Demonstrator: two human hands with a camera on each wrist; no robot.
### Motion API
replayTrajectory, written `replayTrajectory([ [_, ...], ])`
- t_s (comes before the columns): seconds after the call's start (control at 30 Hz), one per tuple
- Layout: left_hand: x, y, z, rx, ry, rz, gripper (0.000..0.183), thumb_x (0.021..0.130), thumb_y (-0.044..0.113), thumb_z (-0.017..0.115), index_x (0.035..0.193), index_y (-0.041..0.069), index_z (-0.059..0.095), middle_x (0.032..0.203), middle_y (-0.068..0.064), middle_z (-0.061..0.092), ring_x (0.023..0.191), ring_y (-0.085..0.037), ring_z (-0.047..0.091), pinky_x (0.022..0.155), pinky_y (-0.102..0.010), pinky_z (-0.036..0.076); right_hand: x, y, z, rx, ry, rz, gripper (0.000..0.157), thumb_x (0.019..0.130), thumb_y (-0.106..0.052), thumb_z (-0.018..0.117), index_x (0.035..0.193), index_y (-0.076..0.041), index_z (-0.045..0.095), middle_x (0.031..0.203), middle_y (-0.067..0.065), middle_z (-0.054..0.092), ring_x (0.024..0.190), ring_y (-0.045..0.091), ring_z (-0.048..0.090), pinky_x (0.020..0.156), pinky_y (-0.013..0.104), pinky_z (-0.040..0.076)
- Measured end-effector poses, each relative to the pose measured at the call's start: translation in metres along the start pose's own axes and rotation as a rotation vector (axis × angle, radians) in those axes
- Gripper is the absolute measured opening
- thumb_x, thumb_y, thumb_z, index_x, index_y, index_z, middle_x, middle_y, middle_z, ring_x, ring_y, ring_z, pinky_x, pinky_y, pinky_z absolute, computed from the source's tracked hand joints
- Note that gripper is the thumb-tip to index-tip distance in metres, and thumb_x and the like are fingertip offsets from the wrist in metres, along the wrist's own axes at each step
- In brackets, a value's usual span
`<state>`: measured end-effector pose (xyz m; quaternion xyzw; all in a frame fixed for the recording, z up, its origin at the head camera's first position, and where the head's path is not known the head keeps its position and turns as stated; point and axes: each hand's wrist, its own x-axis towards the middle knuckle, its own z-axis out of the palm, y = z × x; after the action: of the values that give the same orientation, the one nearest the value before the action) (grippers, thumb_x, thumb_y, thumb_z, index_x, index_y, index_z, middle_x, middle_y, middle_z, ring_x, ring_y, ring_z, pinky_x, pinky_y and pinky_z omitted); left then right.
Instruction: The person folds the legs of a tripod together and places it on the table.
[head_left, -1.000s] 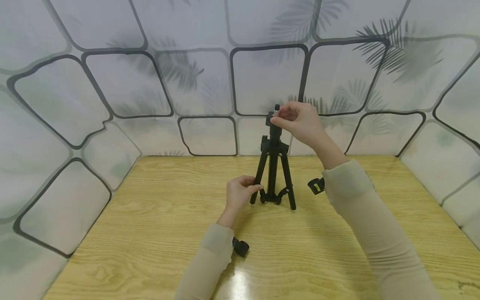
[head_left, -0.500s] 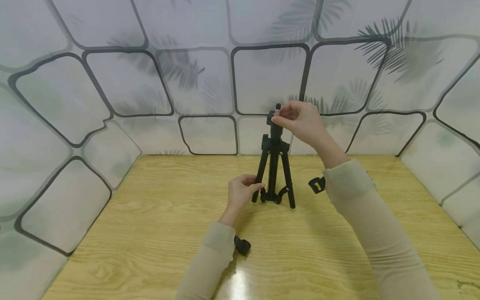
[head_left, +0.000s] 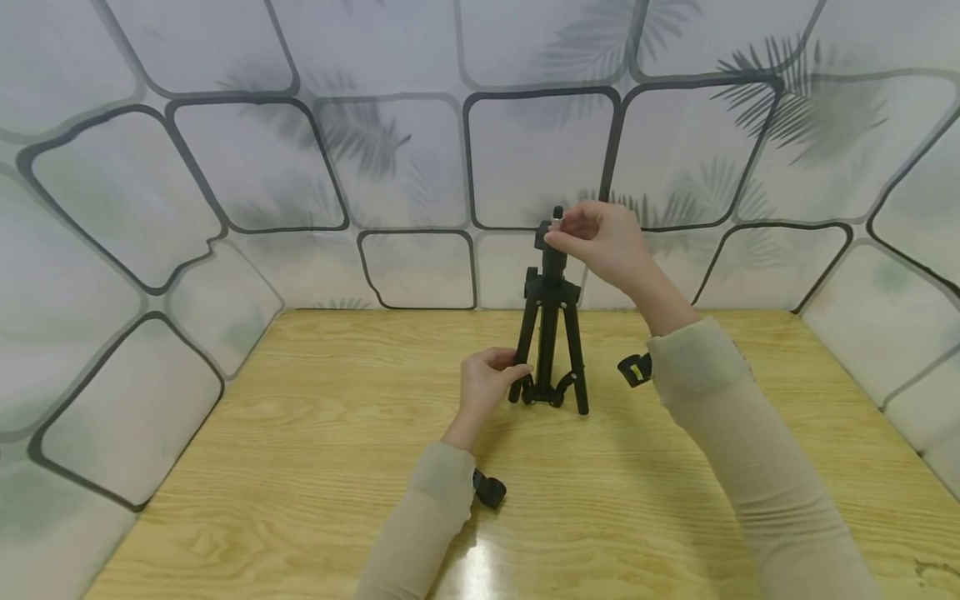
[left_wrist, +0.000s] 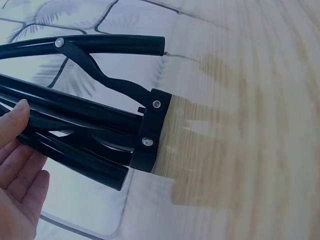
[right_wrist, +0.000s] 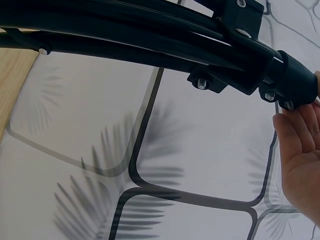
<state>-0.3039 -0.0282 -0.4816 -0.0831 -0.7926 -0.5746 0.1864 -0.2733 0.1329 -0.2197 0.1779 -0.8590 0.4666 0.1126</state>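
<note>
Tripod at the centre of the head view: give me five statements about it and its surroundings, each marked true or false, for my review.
1. The right hand is at the top of the black tripod. True.
2. The left hand rests flat on the tabletop. False: the left hand grips a tripod leg.
3. The tripod lies on its side. False: it is upright.
4. Both sleeves are light beige. True.
5. The backdrop is plain, without any pattern. False: the backdrop bears dark rounded outlines and leaf shapes.
</note>
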Motion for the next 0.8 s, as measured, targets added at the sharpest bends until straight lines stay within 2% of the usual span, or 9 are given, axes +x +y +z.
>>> replayTrajectory([
  [0.43, 0.001, 0.007, 0.006, 0.008, -0.007, 0.005, 0.031, 0.054, 0.047, 0.063, 0.076, 0.026, 0.059, 0.07, 0.013, 0.056, 0.061, -0.002, 0.051, 0.049, -0.02, 0.043, -0.002, 0.002, -0.001, -0.043, -0.008, -0.023, 0.035, 0.066, -0.043, 0.055, 0.085, -0.014, 0.052, 0.085, -0.004, 0.054, 0.077, 0.006, 0.05, 0.066, 0.025, 0.04],
  [0.67, 0.002, 0.006, 0.012, 0.063, -0.021, -0.008, 0.033, 0.054, 0.05, 0.06, 0.079, 0.029, 0.057, 0.072, 0.015, 0.054, 0.062, 0.0, 0.05, 0.049, -0.019, 0.042, -0.003, 0.001, -0.002, -0.015, -0.012, -0.011, 0.035, 0.066, -0.041, 0.057, 0.085, -0.013, 0.052, 0.086, -0.003, 0.054, 0.078, 0.006, 0.05, 0.066, 0.026, 0.04],
  [0.8, 0.004, 0.006, 0.014, 0.087, -0.034, 0.009, 0.032, 0.055, 0.05, 0.059, 0.079, 0.029, 0.057, 0.071, 0.015, 0.054, 0.061, 0.001, 0.05, 0.048, -0.019, 0.042, -0.001, 0.002, -0.002, -0.026, -0.007, -0.019, 0.035, 0.066, -0.042, 0.056, 0.084, -0.013, 0.052, 0.086, -0.003, 0.054, 0.078, 0.006, 0.051, 0.066, 0.026, 0.04],
])
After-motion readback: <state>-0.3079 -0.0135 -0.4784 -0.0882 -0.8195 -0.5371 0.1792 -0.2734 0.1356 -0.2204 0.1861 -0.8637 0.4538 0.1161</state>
